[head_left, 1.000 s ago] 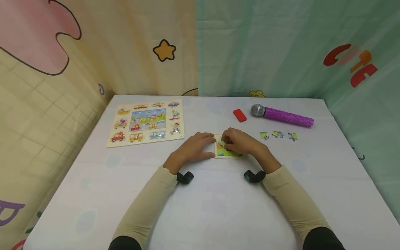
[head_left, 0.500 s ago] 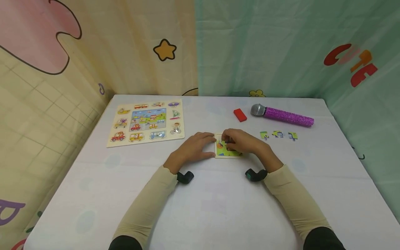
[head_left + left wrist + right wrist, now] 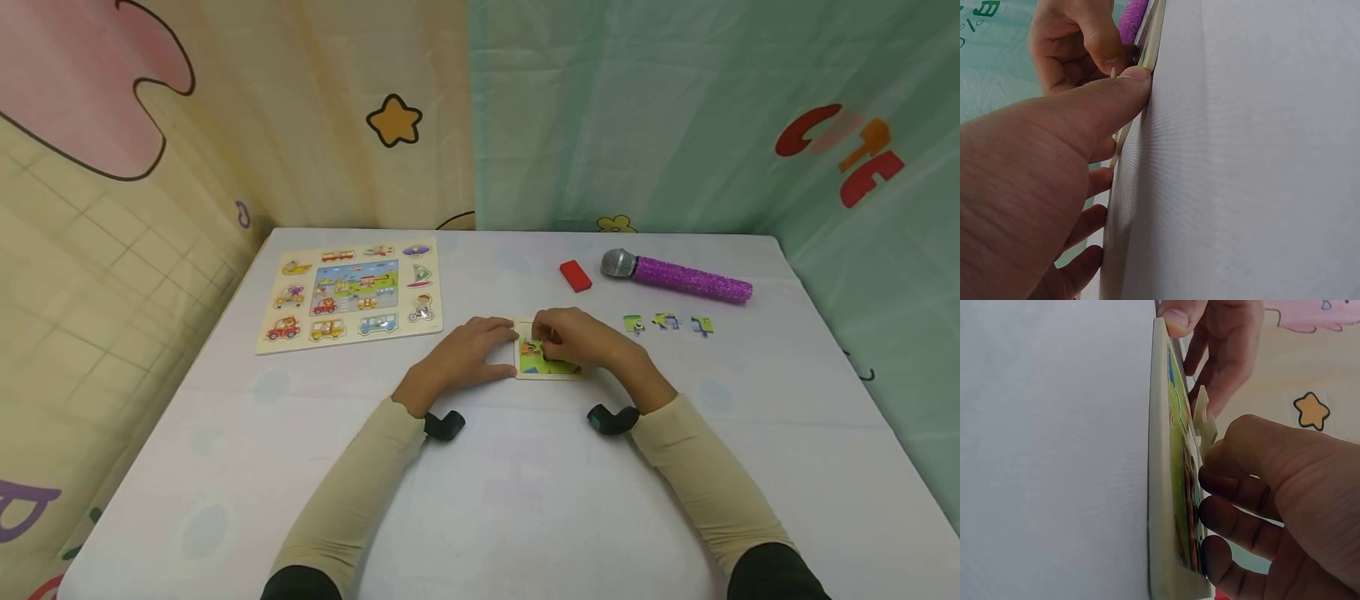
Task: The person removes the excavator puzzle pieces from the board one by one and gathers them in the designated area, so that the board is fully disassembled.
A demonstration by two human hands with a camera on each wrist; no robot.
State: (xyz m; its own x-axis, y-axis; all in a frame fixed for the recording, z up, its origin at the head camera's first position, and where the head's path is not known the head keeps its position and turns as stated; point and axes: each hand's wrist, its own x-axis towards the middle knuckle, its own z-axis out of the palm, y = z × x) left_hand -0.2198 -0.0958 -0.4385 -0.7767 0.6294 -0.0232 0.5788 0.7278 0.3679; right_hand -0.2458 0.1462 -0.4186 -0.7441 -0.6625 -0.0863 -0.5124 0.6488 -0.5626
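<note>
In the head view a small wooden jigsaw board (image 3: pixel 534 378) with a green picture and a pale frame lies on the table between both hands. The left hand (image 3: pixel 468 354) steadies its left side, thumb at the near corner and fingers toward the far corner. Over the board's right part is the right hand (image 3: pixel 576 337), which covers much of the picture. Thumb and forefinger of that hand pinch a jigsaw piece (image 3: pixel 1205 428), seen in the right wrist view standing tilted off the board's face. The other right fingertips stay close to the picture.
Several things lie beyond the hands: a purple glittery microphone (image 3: pixel 690 279), a red block (image 3: pixel 575 276), a row of loose jigsaw pieces (image 3: pixel 665 322) at the right, and a larger vehicle puzzle board (image 3: pixel 356 287) at the left. Printed curtains (image 3: pixel 615 125) hang behind the table.
The jigsaw piece at the right fingertips has come up and tilted, and now shows over the board's left part. The left hand and the board stay where they were.
</note>
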